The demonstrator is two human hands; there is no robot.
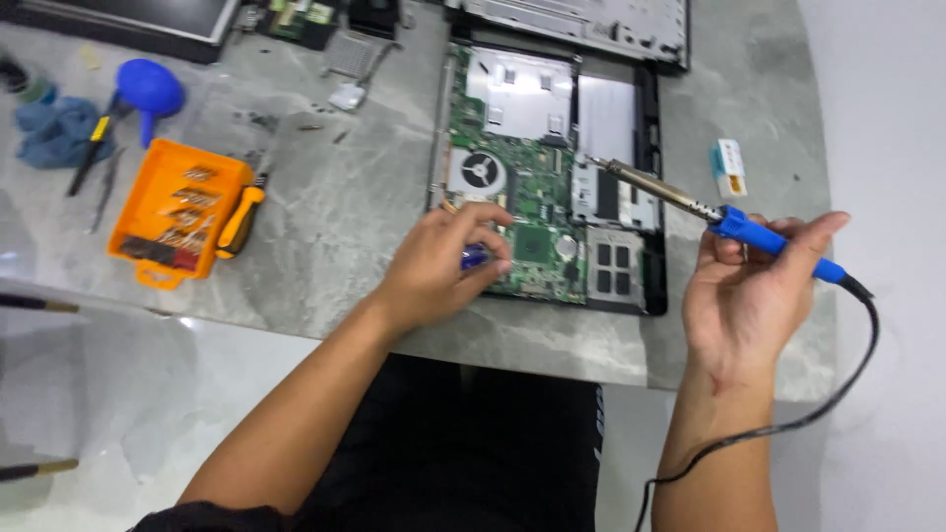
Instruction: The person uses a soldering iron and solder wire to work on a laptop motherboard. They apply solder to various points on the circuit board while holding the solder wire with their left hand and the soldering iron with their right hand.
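Note:
An opened laptop base (652, 187) lies on the grey marble table with its green circuit board (522, 187) and a round fan (481, 171) exposed. My left hand (439, 266) rests at the board's near left corner, its fingers closed around a small blue object (475, 258). My right hand (754, 296) is raised to the right of the laptop and holds a soldering iron (734, 225) by its blue handle. The metal tip points left over the board's right side. A black cord (788, 424) hangs from the handle.
An orange bit tray (177, 212) with an orange-handled screwdriver (239, 223) sits at the left. Behind it are a blue air blower (150, 91), a blue cloth (54, 133) and tweezers (103, 192). A small white and orange box (729, 167) lies right of the laptop. More laptop parts line the far edge.

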